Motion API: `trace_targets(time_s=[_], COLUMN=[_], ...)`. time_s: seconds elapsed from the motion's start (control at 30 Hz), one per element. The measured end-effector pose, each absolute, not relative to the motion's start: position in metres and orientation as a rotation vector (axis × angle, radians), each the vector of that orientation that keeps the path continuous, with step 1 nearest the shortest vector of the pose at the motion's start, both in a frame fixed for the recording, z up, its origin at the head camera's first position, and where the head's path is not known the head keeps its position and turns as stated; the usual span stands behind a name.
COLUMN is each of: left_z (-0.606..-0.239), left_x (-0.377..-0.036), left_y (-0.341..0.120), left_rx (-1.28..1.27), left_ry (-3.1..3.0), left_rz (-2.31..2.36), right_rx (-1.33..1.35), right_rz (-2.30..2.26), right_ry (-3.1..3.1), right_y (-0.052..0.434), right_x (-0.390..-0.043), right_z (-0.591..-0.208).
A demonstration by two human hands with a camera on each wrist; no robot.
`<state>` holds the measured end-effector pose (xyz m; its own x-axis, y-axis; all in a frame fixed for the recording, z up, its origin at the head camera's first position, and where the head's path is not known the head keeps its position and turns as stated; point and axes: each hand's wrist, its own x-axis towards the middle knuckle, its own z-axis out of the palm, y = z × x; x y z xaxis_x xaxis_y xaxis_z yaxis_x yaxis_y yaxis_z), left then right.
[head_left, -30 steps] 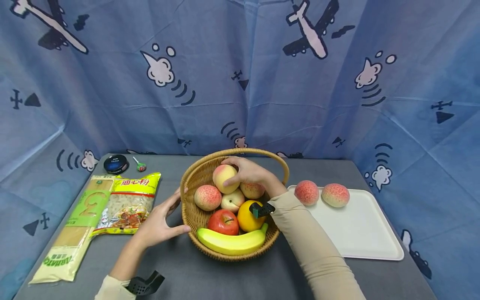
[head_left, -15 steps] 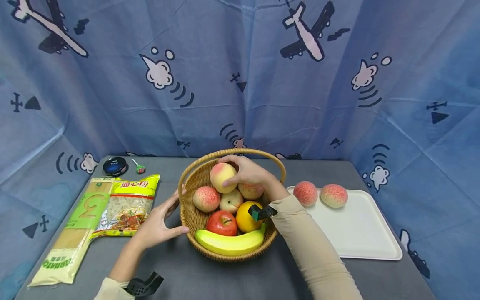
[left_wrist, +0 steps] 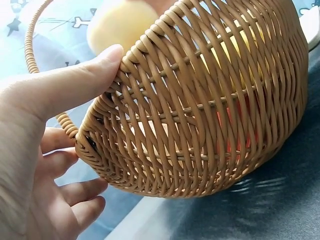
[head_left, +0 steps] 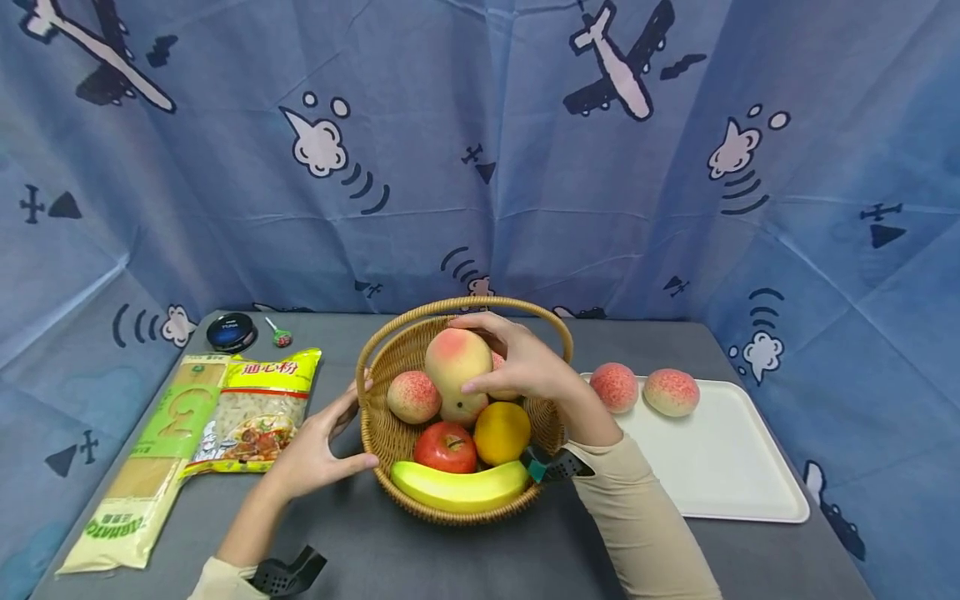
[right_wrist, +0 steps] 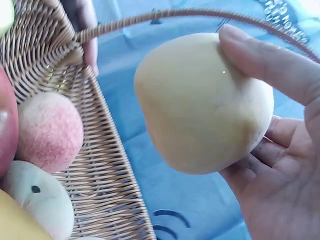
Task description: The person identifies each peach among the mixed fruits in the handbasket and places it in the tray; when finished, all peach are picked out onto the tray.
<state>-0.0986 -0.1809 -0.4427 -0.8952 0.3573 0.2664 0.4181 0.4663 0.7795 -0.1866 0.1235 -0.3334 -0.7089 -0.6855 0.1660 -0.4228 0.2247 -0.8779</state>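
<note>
Right hand [head_left: 525, 358]: grip curled round yellow-pink peach [head_left: 457, 360], lifted just above the fruit in wicker basket [head_left: 375, 417], under its handle | Left hand [head_left: 315, 450]: grip spread, thumb and fingers pressed on basket's left wall | Right of basket: white tray [head_left: 720, 467] bearing two peaches | Left of basket: pasta packets [head_left: 247, 400] on table [head_left: 420, 558]

pasta packets [head_left: 217, 417], black tin [head_left: 231, 331], white tray [head_left: 720, 467]

Long beige sleeves [head_left: 637, 517] on both arms, a black perforated camera mount [head_left: 288, 571] strapped at each wrist.
</note>
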Motion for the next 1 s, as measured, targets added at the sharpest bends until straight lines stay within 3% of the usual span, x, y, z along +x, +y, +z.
trace_targets(time_s=[0.5,0.77,1.0], left_z=[-0.442,-0.443,-0.442], left_x=[-0.098,-0.098,-0.098], left_y=[-0.181,-0.181,-0.181], left_rx=[-0.703,-0.693,-0.685], left_ry=[-2.627,-2.632,-2.643], left_rz=[-1.436,-1.435,-1.431], right_rx=[-1.215,-1.138,-0.910], right_rz=[-1.796,-1.962,-2.151], right_ry=[2.256,2.381,2.494], right_y=[0.192,0.240,0.289], right_x=[-0.119,-0.108,-0.109], right_z=[-0.322,-0.333,-0.349])
